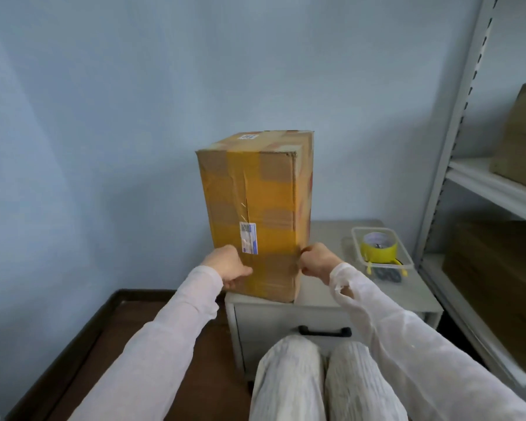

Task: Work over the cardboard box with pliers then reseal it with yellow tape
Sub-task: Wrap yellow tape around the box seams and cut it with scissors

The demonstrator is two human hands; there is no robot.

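A tall cardboard box (255, 202) stands upright on a small grey cabinet (322, 302), wrapped in bands of yellow tape, with a white label low on its front face. My left hand (228, 265) grips the box's lower left edge. My right hand (316, 261) grips its lower right edge, fingers curled round the corner. A roll of yellow tape (378, 246) sits in a clear plastic tray (407, 262) on the cabinet's right side. Pliers with yellow handles (386, 273) lie at the tray's near end.
A grey metal shelf rack (456, 123) stands at the right with cardboard boxes (523, 138) on its shelves. The cabinet has a drawer with a black handle (325, 331). My knees are just in front of it. A pale blue wall is behind, dark wooden floor at left.
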